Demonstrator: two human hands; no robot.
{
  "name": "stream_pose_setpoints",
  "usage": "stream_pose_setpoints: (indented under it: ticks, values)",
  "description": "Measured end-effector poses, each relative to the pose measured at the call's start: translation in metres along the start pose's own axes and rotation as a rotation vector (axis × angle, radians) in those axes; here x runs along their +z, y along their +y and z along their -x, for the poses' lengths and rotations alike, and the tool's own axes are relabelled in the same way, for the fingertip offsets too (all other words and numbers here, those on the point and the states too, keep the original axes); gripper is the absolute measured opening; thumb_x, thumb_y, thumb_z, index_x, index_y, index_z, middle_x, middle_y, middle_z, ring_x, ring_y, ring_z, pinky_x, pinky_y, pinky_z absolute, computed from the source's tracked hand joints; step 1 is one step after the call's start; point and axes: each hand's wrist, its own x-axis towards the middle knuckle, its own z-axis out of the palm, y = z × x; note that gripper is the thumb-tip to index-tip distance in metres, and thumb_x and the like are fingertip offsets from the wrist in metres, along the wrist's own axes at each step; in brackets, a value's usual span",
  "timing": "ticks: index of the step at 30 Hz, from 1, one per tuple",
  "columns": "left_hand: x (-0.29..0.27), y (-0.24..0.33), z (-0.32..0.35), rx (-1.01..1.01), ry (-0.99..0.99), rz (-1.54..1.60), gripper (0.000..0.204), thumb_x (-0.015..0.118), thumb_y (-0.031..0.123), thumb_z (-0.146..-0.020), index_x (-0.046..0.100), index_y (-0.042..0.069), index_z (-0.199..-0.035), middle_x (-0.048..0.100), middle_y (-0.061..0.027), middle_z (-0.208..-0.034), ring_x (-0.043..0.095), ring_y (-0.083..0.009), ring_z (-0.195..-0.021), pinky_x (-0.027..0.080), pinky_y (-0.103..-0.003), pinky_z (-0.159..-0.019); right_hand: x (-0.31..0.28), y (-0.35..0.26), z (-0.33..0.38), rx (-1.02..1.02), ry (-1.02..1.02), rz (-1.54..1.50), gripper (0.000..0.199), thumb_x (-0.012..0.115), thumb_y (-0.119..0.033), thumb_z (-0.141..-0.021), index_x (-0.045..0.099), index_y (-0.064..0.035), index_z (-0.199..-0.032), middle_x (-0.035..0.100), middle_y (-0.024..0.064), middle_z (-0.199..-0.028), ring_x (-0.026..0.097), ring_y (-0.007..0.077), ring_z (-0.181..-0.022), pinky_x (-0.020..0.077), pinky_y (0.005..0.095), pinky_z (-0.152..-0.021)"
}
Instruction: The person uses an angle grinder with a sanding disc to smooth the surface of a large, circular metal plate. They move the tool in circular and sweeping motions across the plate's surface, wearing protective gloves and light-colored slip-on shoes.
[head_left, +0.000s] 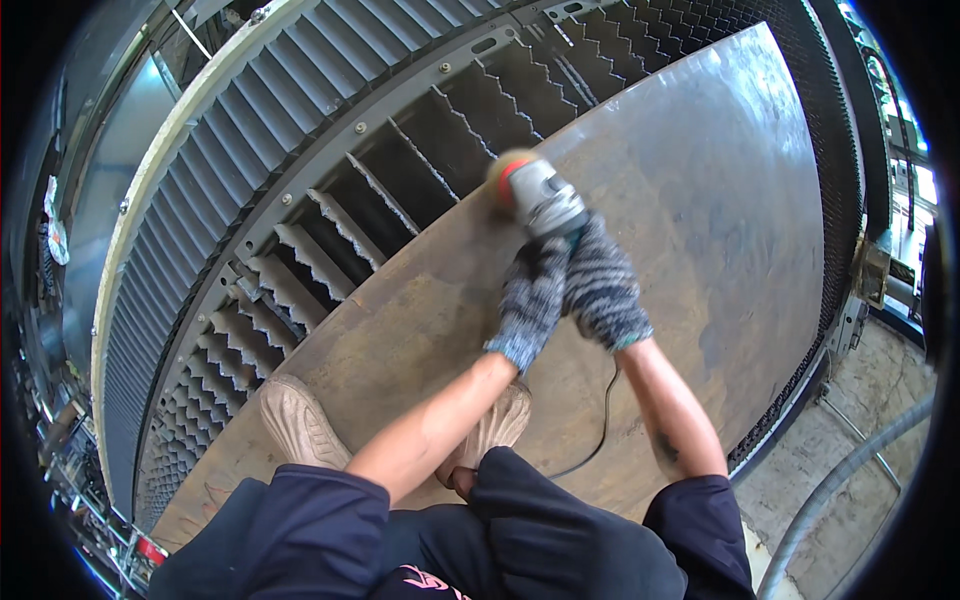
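Observation:
Both my hands, in grey and dark knit gloves, are wrapped round the body of an angle grinder (552, 203). My left hand (538, 290) and my right hand (602, 282) sit side by side, close together. The grinder's head points away from me, with a red ring and a tan disc (508, 172) smeared by motion. That disc is at the far left edge of a large brownish steel plate (680, 230); whether it touches the metal I cannot tell. A dark cord (606, 415) trails from beneath my hands across the plate.
My tan shoes (303, 418) stand on the plate. Beyond its left edge lies a slatted grate (300, 265) with jagged bars and dark gaps. A curved, ribbed grey rim (235, 165) surrounds it. At lower right, a grey hose (835, 490) curves above the concrete floor (790, 505).

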Motion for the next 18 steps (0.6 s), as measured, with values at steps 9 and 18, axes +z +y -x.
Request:
stream_pose_setpoints:
  ticks: [9,18]
  values:
    - [0.115,0.073,-0.110,-0.304,-0.310,-0.342,0.072,0.050,0.066,-0.097,0.072,-0.001,-0.114,0.074,-0.0278,-0.107,0.068,-0.0463,-0.109,0.054,-0.049,-0.094,-0.080,0.051,-0.088,0.229,0.268,-0.023,0.069,0.068,-0.036,-0.092,0.049,0.0107,-0.138,0.068,0.0327,-0.121,0.066,0.0448,-0.115,0.0533,0.0476,-0.097]
    - [0.051,0.021,-0.070,-0.215,-0.239,-0.373,0.068,0.052,0.062,-0.099,0.070,-0.002,-0.114,0.072,-0.0293,-0.108,0.068,-0.0474,-0.104,0.053,-0.050,-0.090,-0.031,0.018,-0.032,0.278,0.142,0.002,0.073,0.062,-0.038,-0.098,0.040,0.0113,-0.147,0.068,0.0328,-0.120,0.067,0.0443,-0.115,0.0542,0.0482,-0.097]
